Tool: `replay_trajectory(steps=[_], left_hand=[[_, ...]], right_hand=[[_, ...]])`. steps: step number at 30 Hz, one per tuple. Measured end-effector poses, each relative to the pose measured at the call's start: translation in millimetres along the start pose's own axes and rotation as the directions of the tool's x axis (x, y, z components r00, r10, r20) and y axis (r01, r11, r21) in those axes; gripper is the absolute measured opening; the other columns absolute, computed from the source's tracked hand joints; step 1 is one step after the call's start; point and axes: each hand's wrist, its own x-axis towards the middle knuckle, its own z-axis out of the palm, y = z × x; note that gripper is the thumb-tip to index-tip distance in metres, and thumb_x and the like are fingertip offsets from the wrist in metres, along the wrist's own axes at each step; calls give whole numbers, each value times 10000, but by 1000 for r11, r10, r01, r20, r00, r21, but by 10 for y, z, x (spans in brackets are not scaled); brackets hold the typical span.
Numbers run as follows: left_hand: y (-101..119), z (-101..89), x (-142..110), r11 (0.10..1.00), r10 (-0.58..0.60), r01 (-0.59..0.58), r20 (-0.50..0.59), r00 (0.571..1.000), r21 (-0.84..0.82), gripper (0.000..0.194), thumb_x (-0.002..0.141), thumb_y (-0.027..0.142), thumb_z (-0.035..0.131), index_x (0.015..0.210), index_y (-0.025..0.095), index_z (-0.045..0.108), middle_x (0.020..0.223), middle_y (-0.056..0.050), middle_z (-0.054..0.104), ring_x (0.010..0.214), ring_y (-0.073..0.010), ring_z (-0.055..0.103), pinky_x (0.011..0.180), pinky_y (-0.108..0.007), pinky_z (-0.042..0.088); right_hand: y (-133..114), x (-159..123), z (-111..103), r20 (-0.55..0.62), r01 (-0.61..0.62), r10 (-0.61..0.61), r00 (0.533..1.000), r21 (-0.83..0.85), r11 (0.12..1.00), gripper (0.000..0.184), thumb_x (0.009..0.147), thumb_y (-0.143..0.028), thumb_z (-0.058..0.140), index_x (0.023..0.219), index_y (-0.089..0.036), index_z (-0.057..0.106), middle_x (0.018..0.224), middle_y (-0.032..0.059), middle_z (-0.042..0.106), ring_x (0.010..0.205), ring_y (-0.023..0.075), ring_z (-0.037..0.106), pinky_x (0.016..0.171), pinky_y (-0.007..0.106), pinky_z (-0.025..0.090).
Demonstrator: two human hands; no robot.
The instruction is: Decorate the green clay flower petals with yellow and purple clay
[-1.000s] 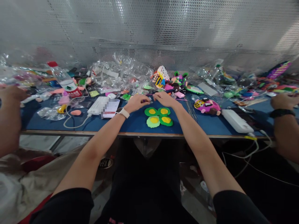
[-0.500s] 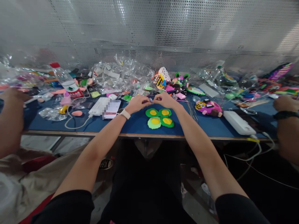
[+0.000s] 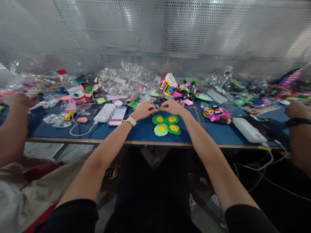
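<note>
The green pieces [image 3: 174, 129] are noted flat on the table [image 3: 109, 131], at about five o'clock from the narrowly pinched, nearly meeting fingers of the left hand [image 3: 143, 111] and the nearer right hand [image 3: 172, 107]; anything held cannot be confirmed.

Four green pieces [image 3: 161, 130] are counted, three dark and one pale, and four yellow discs [image 3: 162, 128], one on each. Two power banks [image 3: 249, 130], one lit phone [image 3: 119, 116], one red-capped bottle [image 3: 76, 92], one watch [image 3: 131, 121], one shoe [image 3: 111, 173] and two co-workers' hands [image 3: 21, 101] are seen. The wrappers [image 3: 131, 79] are too heaped to be counted.
</note>
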Motion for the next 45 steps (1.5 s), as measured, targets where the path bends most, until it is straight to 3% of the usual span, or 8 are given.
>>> replay_trajectory(steps=[3,7,12,19,26,32,41,45], left_hand=[[-12,9,4,1000,26,-26,-23,999,13,301,1035,410,713,842,199,807,726,-15,766,708,-172,666,685,-281,399],[-35,20,17,999,47,-48,-41,998,-20,148,939,351,838,965,205,839,866,-23,819,792,-181,703,733,-270,434],[-16,14,7,1000,9,-9,-10,1000,7,274,1053,374,702,892,199,839,624,1,710,632,-164,652,666,-278,405],[-85,53,26,993,114,-115,-61,992,-21,149,967,351,805,988,211,849,897,-30,815,796,-182,713,777,-285,493],[-132,102,66,975,217,-211,-91,972,73,209,1064,319,676,1040,216,856,1032,-79,806,998,-229,732,912,-332,522],[-192,128,79,968,252,-252,-33,967,14,126,1028,280,748,1071,213,845,1051,-71,792,994,-219,726,944,-350,535],[-77,163,54,953,297,-293,45,954,-79,252,1073,210,628,1191,233,850,1268,-112,789,1172,-248,753,1053,-386,564],[-27,130,39,962,258,-253,41,965,-100,183,1016,224,704,1119,223,856,1189,-98,827,1111,-240,772,1002,-366,578]], right_hand=[[7,2,4,7,-11,11,1000,-3,1000,650,991,-733,627,733,-154,771,593,-26,480,631,137,367,660,344,255],[40,2,3,6,-9,9,1000,2,1000,572,877,-720,796,769,-159,800,600,-46,440,628,135,368,657,334,254],[49,0,-7,32,-6,6,999,-4,1000,561,923,-696,763,778,-155,803,613,-44,421,636,132,340,661,345,244],[50,-2,-23,15,0,1,1000,-29,1000,539,872,-692,807,825,-155,818,636,-43,451,635,135,375,659,340,263],[35,-3,-27,34,6,-4,999,-54,999,573,953,-692,695,773,-155,784,626,-22,485,655,150,399,674,342,288],[36,-2,-21,5,-14,14,1000,-94,996,568,969,-685,658,798,-158,779,631,-20,504,664,156,430,686,346,293],[45,11,-10,-4,-9,8,1000,-82,997,534,1016,-610,596,723,-178,705,615,-18,509,655,155,422,675,352,275],[45,16,-17,-12,-22,21,1000,-53,998,506,1005,-615,624,732,-192,682,627,-16,518,668,166,442,672,341,290]])
